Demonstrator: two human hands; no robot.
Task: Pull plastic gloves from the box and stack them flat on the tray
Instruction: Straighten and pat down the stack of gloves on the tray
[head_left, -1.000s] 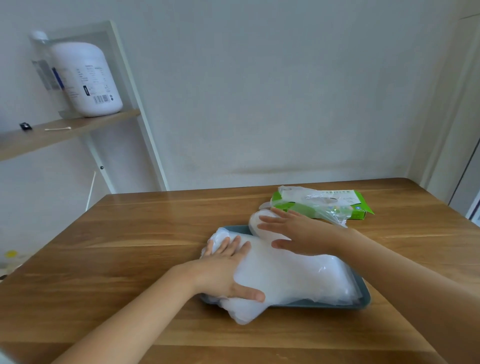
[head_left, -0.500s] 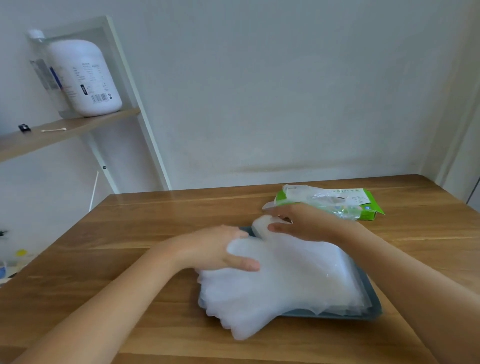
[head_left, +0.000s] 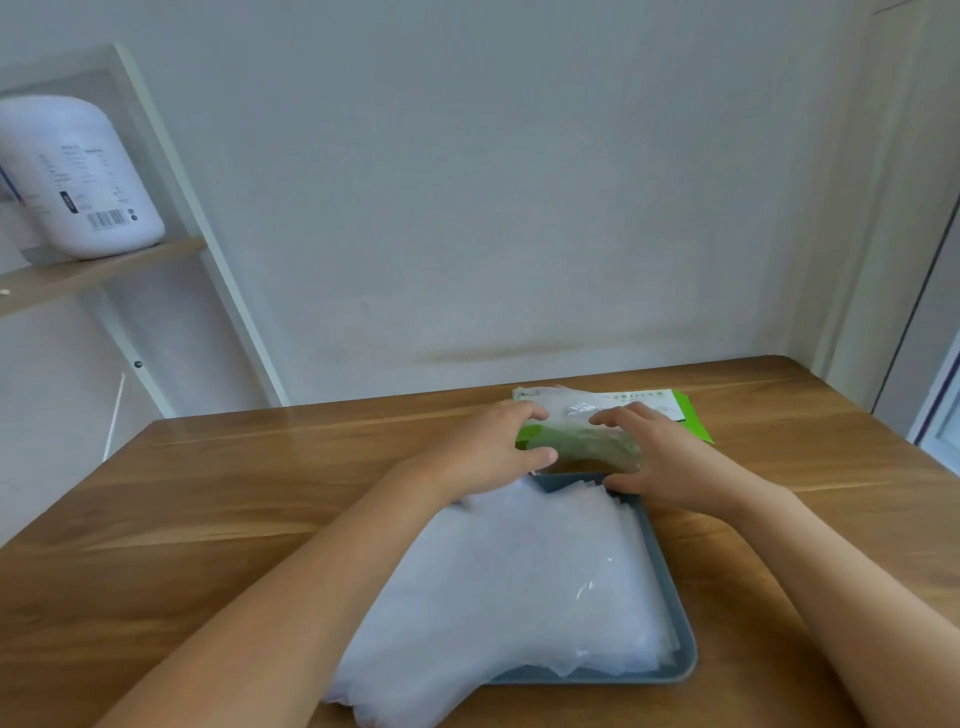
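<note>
Drawing glove (head_left: 582, 415) from box (head_left: 691, 421), 12 o'clock of tray (head_left: 670, 571) | film likely limp, light, slick; pinch a flat edge | stack (head_left: 519, 587) on tray, long axis 7-to-1 o'clock, overhanging at 7 | left grip (head_left: 488, 457) clasps box end; right grip (head_left: 660, 462) on film, closure unclear | desk (head_left: 208, 493) wooden

A thick stack of translucent white plastic gloves (head_left: 519, 587) lies flat on the grey-blue tray (head_left: 671, 597), spilling over its near-left edge. Just beyond the tray's far edge lies the green-and-white glove box (head_left: 691, 422), a crumpled clear glove (head_left: 582, 441) over its near side.
</note>
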